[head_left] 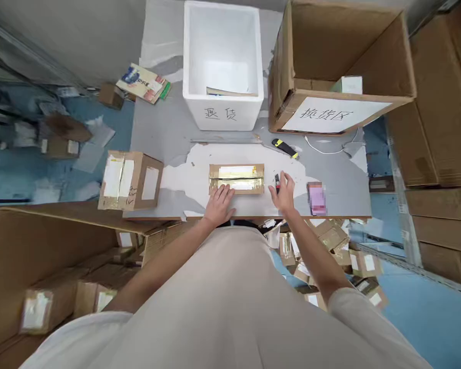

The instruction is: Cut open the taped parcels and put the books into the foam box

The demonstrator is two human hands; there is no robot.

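Two hands are apart: the left hand (216,206), palm down, lays its fingers on the near left part of the taped box (241,183), on the table (167,146). To the right, the right hand (285,193) bends beside a small black-and-red tool (277,180); I cannot tell if it grips.

And there's the left hand (218,206) hiding part of the parcel's (240,177) near edge, label print too small to read! The right hand's (284,195) grip on that tiny black-and-red tool (277,183)? Can't tell! The phone (317,199) is blurred in blocks, and the stacked boxes (438,225) run off the right edge.
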